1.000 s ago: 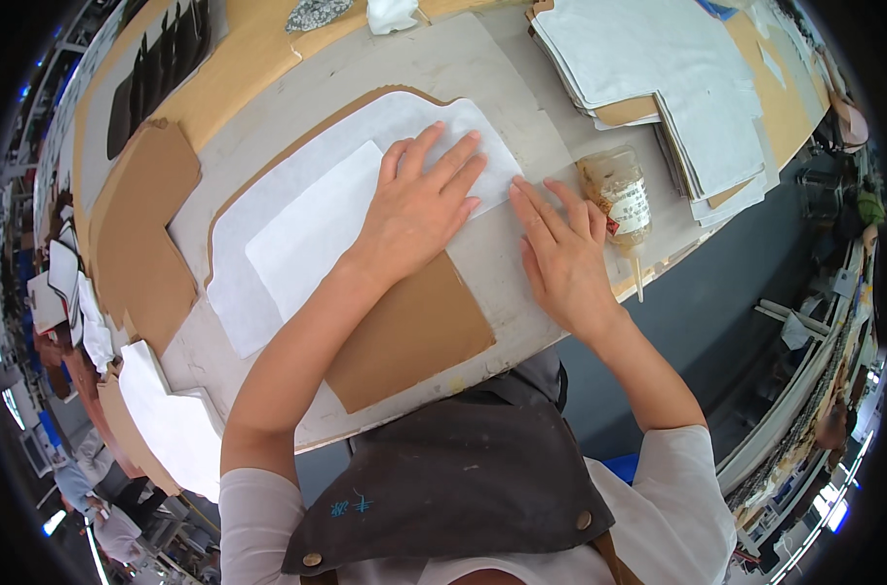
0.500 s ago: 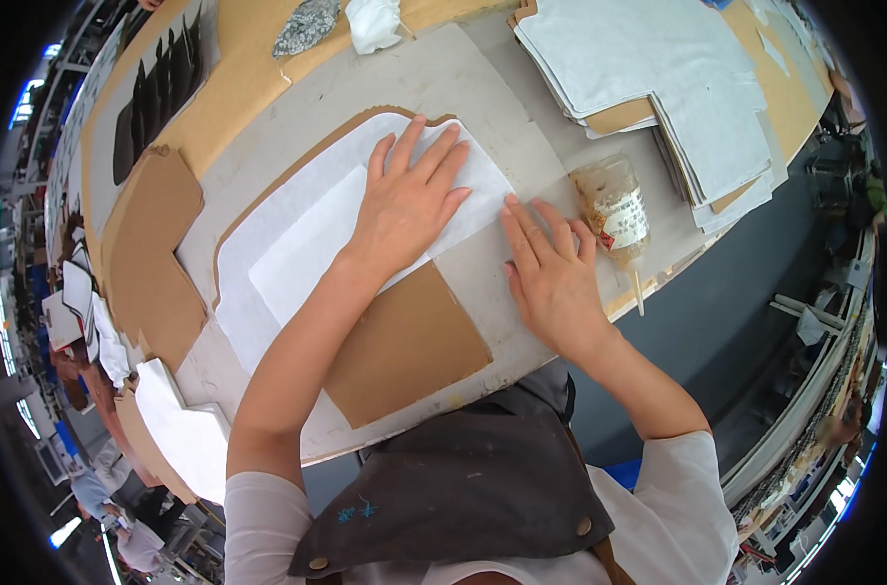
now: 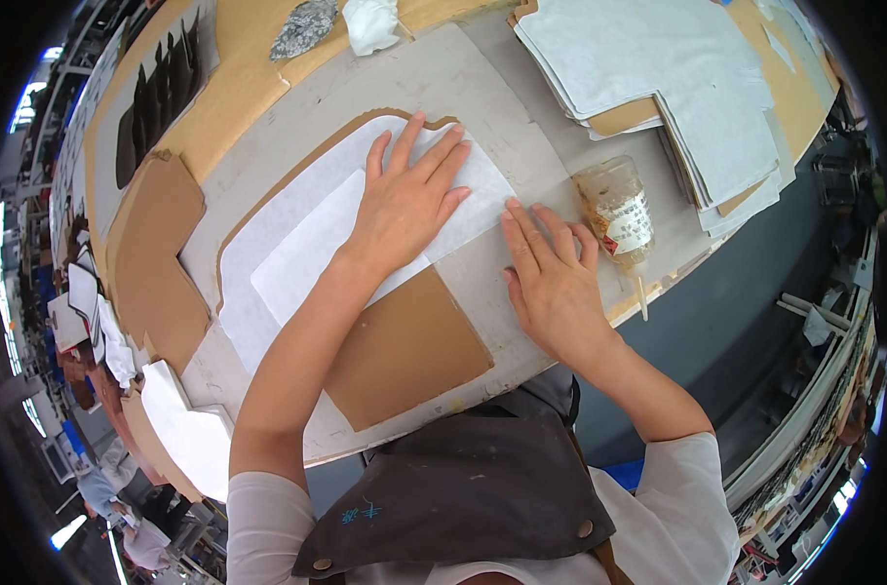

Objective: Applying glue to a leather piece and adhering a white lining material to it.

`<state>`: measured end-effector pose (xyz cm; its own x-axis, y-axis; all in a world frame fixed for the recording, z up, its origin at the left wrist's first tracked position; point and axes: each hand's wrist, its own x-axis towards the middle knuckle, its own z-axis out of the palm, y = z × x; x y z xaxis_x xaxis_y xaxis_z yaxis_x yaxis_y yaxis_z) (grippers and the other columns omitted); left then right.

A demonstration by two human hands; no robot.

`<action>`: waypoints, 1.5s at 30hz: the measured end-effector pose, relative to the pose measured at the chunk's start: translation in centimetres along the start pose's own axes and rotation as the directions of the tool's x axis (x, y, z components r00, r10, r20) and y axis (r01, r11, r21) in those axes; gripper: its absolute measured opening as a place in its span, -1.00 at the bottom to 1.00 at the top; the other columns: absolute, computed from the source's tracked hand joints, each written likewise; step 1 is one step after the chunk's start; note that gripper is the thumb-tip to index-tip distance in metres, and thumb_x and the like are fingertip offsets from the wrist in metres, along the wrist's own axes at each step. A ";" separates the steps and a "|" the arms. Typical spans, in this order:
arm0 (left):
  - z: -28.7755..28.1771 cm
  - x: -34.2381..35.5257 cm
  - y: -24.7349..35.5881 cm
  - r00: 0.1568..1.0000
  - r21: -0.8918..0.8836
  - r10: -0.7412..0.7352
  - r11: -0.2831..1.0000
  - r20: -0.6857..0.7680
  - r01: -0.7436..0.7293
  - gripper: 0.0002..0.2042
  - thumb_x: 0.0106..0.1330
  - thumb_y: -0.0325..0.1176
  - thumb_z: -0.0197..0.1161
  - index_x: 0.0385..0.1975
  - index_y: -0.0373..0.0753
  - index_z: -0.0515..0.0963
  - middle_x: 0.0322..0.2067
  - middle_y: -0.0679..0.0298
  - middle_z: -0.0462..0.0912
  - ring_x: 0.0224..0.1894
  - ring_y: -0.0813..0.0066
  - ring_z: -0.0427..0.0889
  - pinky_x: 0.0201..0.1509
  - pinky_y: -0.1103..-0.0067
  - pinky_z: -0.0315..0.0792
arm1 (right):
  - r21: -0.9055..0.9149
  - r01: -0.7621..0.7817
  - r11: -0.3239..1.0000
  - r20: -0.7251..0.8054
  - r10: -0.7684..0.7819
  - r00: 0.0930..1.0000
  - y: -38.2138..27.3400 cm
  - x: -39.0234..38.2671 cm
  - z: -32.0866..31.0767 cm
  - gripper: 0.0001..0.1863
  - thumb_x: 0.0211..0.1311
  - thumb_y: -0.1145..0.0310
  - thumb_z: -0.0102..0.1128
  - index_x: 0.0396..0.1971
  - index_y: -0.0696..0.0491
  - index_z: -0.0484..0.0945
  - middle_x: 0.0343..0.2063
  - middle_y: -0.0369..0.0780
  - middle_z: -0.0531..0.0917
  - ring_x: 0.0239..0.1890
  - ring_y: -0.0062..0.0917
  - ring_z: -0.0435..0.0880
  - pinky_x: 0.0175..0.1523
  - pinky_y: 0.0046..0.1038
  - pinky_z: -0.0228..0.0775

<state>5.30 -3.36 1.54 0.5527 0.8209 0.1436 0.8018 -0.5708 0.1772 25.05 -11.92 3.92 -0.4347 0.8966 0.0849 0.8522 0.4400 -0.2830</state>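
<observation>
My left hand (image 3: 407, 200) lies flat, fingers spread, on a white sheet (image 3: 297, 258) that rests on a brown cardboard piece (image 3: 404, 346) on the grey table (image 3: 434, 73). A smaller white piece lies under the palm on top of the larger white sheet. My right hand (image 3: 551, 278) presses flat on the grey table just right of the white sheet, its fingertips near the sheet's corner. Both hands hold nothing. A glue bottle (image 3: 619, 210) lies on its side right beside my right hand.
A stack of white and brown cut sheets (image 3: 677, 88) sits at the upper right. Brown cardboard pieces (image 3: 156, 263) and white cutouts (image 3: 190, 429) lie at the left. A crumpled white cloth (image 3: 370, 21) and a grey rag (image 3: 302, 27) lie at the far edge.
My left hand has slid a little up and left over the white sheet. My right hand has stayed pressed beside it.
</observation>
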 end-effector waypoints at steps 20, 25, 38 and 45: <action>-4.5 -12.6 -1.6 0.902 -0.174 -0.401 0.911 -0.162 0.374 -0.58 0.30 -0.40 0.09 0.17 -0.28 0.33 0.30 0.16 0.23 0.37 0.07 0.08 0.36 0.23 -0.02 | -0.159 0.055 0.986 -0.058 -0.065 0.996 0.6 7.0 2.0 -0.50 0.28 0.36 -0.05 0.22 0.12 0.27 0.31 -0.22 0.23 0.36 -0.24 0.12 0.32 -0.07 -0.07; -4.5 -21.0 -2.1 0.779 -0.124 -0.598 0.801 -0.188 0.585 -0.57 0.27 -0.42 0.11 0.15 -0.34 0.33 0.26 0.10 0.26 0.35 0.05 0.11 0.33 0.21 0.02 | -0.204 0.096 0.974 0.003 -0.097 0.995 2.3 7.3 2.3 -0.50 0.35 0.34 -0.13 0.29 0.05 0.20 0.32 -0.25 0.24 0.37 -0.27 0.12 0.34 -0.06 -0.10; -4.8 -28.1 -4.4 0.679 0.129 -0.727 0.667 -0.098 0.734 -0.51 0.37 -0.25 0.00 0.27 -0.24 0.23 0.36 0.28 0.13 0.42 0.09 -0.07 0.39 0.09 -0.19 | -0.427 0.087 0.900 0.061 -0.067 0.996 2.3 7.4 2.6 -0.45 0.42 0.22 -0.23 0.36 0.04 0.05 0.26 -0.20 0.33 0.39 -0.26 0.06 0.37 -0.08 -0.21; -5.6 -26.9 -5.4 0.664 0.093 -0.716 0.662 -0.218 0.744 -0.49 0.32 -0.26 0.09 0.26 -0.25 0.24 0.35 0.21 0.14 0.40 0.09 0.01 0.37 0.14 -0.10 | -0.355 0.082 0.931 0.068 -0.062 0.996 1.8 6.9 2.8 -0.38 0.43 0.14 -0.29 0.37 0.14 -0.07 0.39 -0.18 0.07 0.44 -0.20 -0.12 0.42 -0.05 -0.35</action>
<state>-15.14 -22.51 2.14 -0.2565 0.9496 0.1804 0.9628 0.2347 0.1336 22.81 -5.11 1.33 -0.5053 0.8621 0.0370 0.8613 0.5013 0.0822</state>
